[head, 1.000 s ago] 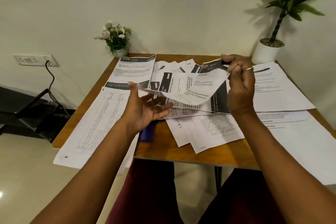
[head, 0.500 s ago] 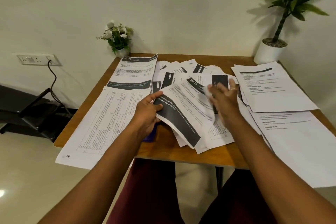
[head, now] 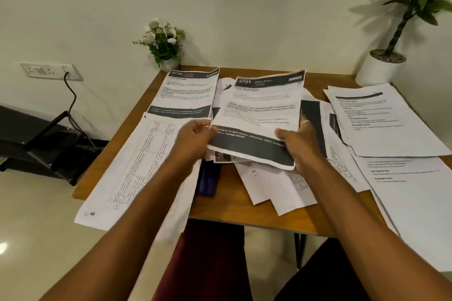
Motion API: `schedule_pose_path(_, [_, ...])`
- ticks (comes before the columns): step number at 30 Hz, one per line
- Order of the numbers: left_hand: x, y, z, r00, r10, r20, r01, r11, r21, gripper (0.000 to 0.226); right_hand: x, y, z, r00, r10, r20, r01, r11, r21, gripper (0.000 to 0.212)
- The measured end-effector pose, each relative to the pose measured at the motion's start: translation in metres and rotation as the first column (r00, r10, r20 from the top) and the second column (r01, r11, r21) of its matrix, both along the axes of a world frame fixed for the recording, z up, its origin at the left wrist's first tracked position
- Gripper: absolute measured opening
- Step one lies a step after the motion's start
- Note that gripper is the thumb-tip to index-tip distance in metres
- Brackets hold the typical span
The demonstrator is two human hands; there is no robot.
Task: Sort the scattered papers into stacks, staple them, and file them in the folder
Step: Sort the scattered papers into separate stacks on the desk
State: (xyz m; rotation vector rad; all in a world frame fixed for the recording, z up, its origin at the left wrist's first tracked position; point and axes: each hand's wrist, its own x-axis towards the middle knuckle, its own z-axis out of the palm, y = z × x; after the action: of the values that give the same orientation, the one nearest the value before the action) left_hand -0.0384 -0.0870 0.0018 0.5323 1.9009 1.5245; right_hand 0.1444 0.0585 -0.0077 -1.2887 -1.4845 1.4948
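White sheet (head: 261,110), black bands, slightly curled; left hand (head: 195,139) and right hand (head: 297,140) pinching lower corners; wooden table (head: 227,205).

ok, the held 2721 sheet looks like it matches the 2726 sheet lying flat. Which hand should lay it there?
Left hand: it grips the 2721 sheet on the side nearest the 2726 sheet. The right hand would have to cross over.

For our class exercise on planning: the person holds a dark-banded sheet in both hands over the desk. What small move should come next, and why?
Probably lay the held sheet, gripped by the left hand and right hand, onto the 2726 sheet at the desk's far left: both carry the same dark header and footer bands, so they seem to belong together.
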Motion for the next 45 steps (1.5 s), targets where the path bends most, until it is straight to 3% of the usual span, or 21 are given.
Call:
schedule_pose_path(3, [-0.065,0.004,0.013,0.934,0.089,-0.346,-0.116,0.992,-0.058,0.016,-0.024,0.011,0.006,0.999,0.037,0.005,-0.037,0.999,0.037,0.045])
schedule_pose_path(8, [-0.162,0.036,0.008,0.83,0.018,-0.557,-0.184,0.952,-0.244,0.027,-0.084,0.025,0.009,0.995,0.101,-0.009,-0.101,0.995,0.019,0.044])
schedule_pose_path(10, [-0.187,0.051,0.004,0.848,0.035,-0.529,-0.22,0.931,-0.291,0.045,-0.11,0.029,0.008,0.99,0.14,0.02,-0.14,0.989,0.045,0.044])
schedule_pose_path(12, [-0.204,0.063,-0.002,0.91,0.085,-0.406,-0.233,0.914,-0.332,0.066,-0.134,0.034,0.005,0.985,0.168,0.042,-0.17,0.983,0.066,0.041])
schedule_pose_path(15, [-0.215,0.075,-0.01,0.941,0.061,-0.334,-0.197,0.899,-0.391,0.078,-0.172,0.042,0.001,0.975,0.209,0.081,-0.216,0.973,0.085,0.043])
schedule_pose_path(20, [-0.228,0.082,-0.028,0.909,-0.072,-0.411,-0.109,0.91,-0.4,0.07,-0.232,0.057,-0.011,0.95,0.209,0.233,-0.247,0.958,0.146,0.044])
schedule_pose_path(24, [-0.225,0.082,-0.064,0.804,-0.085,-0.588,-0.218,0.878,-0.425,0.064,-0.261,0.066,-0.019,0.803,0.175,0.57,-0.337,0.922,0.192,0.062])
schedule_pose_path(26, [-0.219,0.085,-0.073,0.76,-0.035,-0.649,-0.304,0.863,-0.403,0.062,-0.268,0.071,-0.02,0.806,0.183,0.563,-0.325,0.932,0.163,0.068])
schedule_pose_path(30, [-0.221,0.09,-0.074,0.779,-0.03,-0.626,-0.297,0.863,-0.409,0.057,-0.272,0.075,-0.023,0.874,0.208,0.439,-0.299,0.942,0.15,0.069])
schedule_pose_path(34, [-0.228,0.089,-0.081,0.776,-0.087,-0.625,-0.271,0.848,-0.455,0.059,-0.257,0.066,-0.012,0.858,0.144,0.493,-0.313,0.907,0.28,0.076])
schedule_pose_path(39, [-0.223,0.086,-0.059,0.828,-0.058,-0.558,-0.223,0.879,-0.422,0.055,-0.189,0.064,-0.009,0.876,0.084,0.475,-0.329,0.824,0.461,0.045])
schedule_pose_path(42, [-0.194,0.079,-0.034,0.764,0.038,-0.644,-0.34,0.872,-0.352,0.046,-0.136,0.079,-0.017,0.805,0.048,0.592,-0.377,0.811,0.447,0.046])
schedule_pose_path(45, [-0.139,0.072,-0.02,0.646,0.065,-0.761,-0.339,0.917,-0.209,0.03,-0.092,0.106,-0.022,0.638,0.05,0.769,-0.483,0.803,0.349,0.069])
